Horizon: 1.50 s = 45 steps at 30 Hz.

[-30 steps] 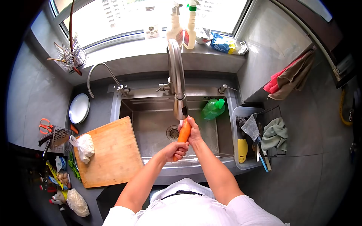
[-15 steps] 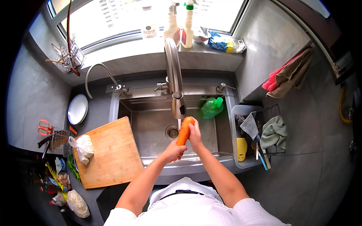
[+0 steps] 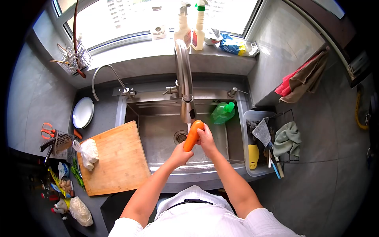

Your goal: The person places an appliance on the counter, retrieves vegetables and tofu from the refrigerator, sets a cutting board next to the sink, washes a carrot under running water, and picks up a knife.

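A large orange carrot [image 3: 193, 135] is held over the sink [image 3: 158, 154], its upper end under the spout of the tall faucet [image 3: 187, 106]. Water runs from the spout beside the carrot. My left hand [image 3: 180, 154] is closed around the carrot's lower end. Higher up, my right hand [image 3: 206, 140] grips its right side, fingers wrapped behind it. Below and left of the carrot, the round drain [image 3: 180, 137] shows in the sink floor. A green bottle [image 3: 223, 113] leans in the sink's back right corner.
A wooden cutting board [image 3: 114, 162] with a white bagged item [image 3: 89, 154] lies left of the sink. A white plate [image 3: 83, 112] stands behind it. On the right is a grey bin [image 3: 252, 172] with cleaning tools and a green cloth [image 3: 287, 139]. Spray bottles [image 3: 198, 29] line the windowsill.
The carrot has tilted a little and shifted slightly within my hands. My right hand has moved slightly lower along it. Both hands keep their hold under the faucet.
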Each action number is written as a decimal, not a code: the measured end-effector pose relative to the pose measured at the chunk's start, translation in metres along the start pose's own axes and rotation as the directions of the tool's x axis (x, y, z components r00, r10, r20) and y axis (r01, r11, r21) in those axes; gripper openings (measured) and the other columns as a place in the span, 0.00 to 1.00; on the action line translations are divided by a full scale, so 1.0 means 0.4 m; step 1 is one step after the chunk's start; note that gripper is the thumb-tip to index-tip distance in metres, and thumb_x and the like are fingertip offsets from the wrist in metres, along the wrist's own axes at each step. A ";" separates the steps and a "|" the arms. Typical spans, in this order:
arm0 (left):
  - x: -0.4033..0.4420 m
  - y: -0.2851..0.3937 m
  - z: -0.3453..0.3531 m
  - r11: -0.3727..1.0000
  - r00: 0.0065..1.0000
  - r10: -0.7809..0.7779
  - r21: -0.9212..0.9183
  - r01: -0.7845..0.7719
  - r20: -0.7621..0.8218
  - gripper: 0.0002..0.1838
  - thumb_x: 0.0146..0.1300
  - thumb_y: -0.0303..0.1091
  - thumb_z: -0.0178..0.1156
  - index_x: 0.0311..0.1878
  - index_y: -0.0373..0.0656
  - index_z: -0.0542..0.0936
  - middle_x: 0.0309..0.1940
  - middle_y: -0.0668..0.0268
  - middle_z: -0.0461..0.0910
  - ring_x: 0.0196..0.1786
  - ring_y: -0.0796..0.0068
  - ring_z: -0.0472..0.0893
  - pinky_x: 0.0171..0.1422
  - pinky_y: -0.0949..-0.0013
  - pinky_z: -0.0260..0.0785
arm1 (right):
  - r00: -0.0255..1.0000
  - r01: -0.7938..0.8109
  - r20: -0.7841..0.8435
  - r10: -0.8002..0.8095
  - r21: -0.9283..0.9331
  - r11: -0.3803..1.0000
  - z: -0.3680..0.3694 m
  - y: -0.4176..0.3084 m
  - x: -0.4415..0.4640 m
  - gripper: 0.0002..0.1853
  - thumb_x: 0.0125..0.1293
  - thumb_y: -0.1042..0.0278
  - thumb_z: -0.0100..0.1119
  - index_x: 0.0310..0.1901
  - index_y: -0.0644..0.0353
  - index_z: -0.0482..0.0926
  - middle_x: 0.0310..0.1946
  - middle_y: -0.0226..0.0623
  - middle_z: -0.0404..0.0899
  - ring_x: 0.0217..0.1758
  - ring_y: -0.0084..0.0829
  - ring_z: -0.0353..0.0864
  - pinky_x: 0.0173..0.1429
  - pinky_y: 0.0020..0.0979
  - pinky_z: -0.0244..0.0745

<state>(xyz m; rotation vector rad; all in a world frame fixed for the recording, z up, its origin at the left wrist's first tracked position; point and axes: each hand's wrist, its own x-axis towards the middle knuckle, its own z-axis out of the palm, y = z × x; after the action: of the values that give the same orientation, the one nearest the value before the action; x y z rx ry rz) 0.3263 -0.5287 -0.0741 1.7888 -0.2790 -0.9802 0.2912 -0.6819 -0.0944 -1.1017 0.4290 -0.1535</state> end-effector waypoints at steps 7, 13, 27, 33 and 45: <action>-0.001 -0.002 0.006 0.998 0.999 0.047 0.030 -0.047 -0.016 0.24 0.48 0.30 0.61 0.51 0.36 0.74 0.35 0.56 0.80 0.38 0.65 0.81 0.44 0.65 0.72 | 0.998 -0.027 0.050 0.024 0.041 0.999 -0.012 -0.017 -0.005 0.20 0.72 0.58 0.47 0.60 0.56 0.62 0.52 0.42 0.76 0.49 0.39 0.83 0.50 0.39 0.82; -0.011 0.018 0.003 1.000 1.000 0.001 0.028 -0.002 0.021 0.24 0.48 0.30 0.61 0.51 0.37 0.74 0.36 0.56 0.80 0.40 0.64 0.81 0.48 0.65 0.72 | 0.995 -0.049 0.093 0.043 0.067 0.997 -0.028 -0.023 -0.003 0.20 0.71 0.59 0.48 0.60 0.58 0.62 0.52 0.43 0.76 0.50 0.40 0.82 0.52 0.41 0.81; -0.012 0.012 -0.001 0.980 0.986 0.169 0.107 -0.169 0.008 0.26 0.49 0.27 0.60 0.55 0.37 0.72 0.28 0.63 0.77 0.24 0.74 0.76 0.28 0.70 0.69 | 0.984 -0.108 0.152 0.090 0.116 0.987 -0.028 -0.069 -0.023 0.18 0.71 0.60 0.47 0.58 0.58 0.65 0.52 0.43 0.76 0.52 0.40 0.81 0.54 0.42 0.80; 0.034 -0.070 0.004 0.854 0.876 0.478 0.264 -0.448 -0.061 0.26 0.50 0.27 0.60 0.55 0.39 0.72 0.26 0.64 0.75 0.22 0.74 0.74 0.27 0.70 0.68 | 0.983 -0.156 0.110 0.146 0.087 0.984 -0.020 -0.070 -0.023 0.17 0.69 0.64 0.45 0.58 0.55 0.66 0.51 0.36 0.77 0.51 0.31 0.81 0.52 0.38 0.80; -0.023 0.025 -0.026 0.748 0.874 -0.157 -0.522 0.409 0.461 0.12 0.57 0.24 0.58 0.38 0.50 0.65 0.18 0.78 0.59 0.15 0.88 0.56 0.17 0.79 0.45 | 0.975 -0.166 0.194 0.111 0.299 0.940 -0.016 -0.059 -0.066 0.30 0.67 0.72 0.48 0.70 0.54 0.55 0.60 0.37 0.69 0.59 0.32 0.75 0.57 0.39 0.77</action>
<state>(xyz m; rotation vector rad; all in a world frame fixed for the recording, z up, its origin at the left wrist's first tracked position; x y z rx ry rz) 0.3303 -0.5207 -0.0595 1.0413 0.0858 -1.4636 0.2669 -0.6891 -0.0692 -0.7605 0.3105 0.0018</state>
